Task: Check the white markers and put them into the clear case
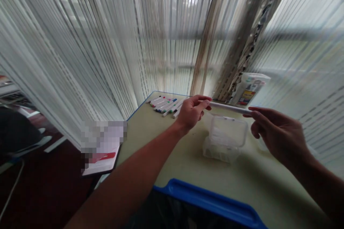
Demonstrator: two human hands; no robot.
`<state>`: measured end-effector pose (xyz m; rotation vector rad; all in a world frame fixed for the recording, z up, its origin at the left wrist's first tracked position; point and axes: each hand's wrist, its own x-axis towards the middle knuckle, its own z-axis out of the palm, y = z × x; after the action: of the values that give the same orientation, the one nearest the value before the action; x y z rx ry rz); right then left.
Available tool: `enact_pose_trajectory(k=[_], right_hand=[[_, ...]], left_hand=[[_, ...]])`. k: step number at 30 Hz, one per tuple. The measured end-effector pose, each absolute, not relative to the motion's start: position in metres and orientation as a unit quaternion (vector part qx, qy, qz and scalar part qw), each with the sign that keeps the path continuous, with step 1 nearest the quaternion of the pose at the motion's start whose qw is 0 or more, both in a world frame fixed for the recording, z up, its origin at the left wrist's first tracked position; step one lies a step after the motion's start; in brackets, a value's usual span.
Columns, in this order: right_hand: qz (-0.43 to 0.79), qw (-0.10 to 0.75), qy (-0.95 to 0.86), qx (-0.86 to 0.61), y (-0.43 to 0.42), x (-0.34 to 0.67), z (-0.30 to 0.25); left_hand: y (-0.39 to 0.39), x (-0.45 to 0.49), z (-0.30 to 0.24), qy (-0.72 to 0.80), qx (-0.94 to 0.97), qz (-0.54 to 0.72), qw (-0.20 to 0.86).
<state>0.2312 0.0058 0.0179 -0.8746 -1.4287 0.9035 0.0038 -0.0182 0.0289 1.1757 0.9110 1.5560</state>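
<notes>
A slim white marker pen [228,107] is stretched level between my two hands above the table. My left hand [190,110] pinches its left end between thumb and fingers. At the other end, my right hand [278,132] grips it the same way, so both tips are covered. Below the pen stands a clear plastic box [221,150] with its lid [229,131] raised. Several white markers [165,105] with coloured ends lie side by side behind my left hand, partly hidden by it.
The pale table [182,161] has a blue tray edge [209,196] at its near side. A printed package [248,89] stands at the back right, before striped curtains [166,24]. To the left, a booklet or sheet [104,162] sits lower, partly pixelated.
</notes>
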Motion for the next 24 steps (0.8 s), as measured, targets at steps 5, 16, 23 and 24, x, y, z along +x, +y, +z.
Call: enact_pose_trajectory(k=[5,16,23,24], right_hand=[[0.415,0.593,-0.582,-0.372,0.006,0.229,0.020],[0.452,0.621,-0.580,-0.271,0.008,0.226,0.022],[0.412,0.619,-0.616,-0.259,0.001,0.223,0.028],[0.410,0.619,-0.618,-0.258,0.000,0.223,0.028]], left_hand=[[-0.021,0.003,0.031,0.352,0.495,0.630,0.485],[-0.021,0.000,0.033,0.340,0.507,0.643,0.462],[-0.022,0.002,0.034,0.351,0.488,0.654,0.458],[-0.022,0.002,0.034,0.353,0.486,0.655,0.458]])
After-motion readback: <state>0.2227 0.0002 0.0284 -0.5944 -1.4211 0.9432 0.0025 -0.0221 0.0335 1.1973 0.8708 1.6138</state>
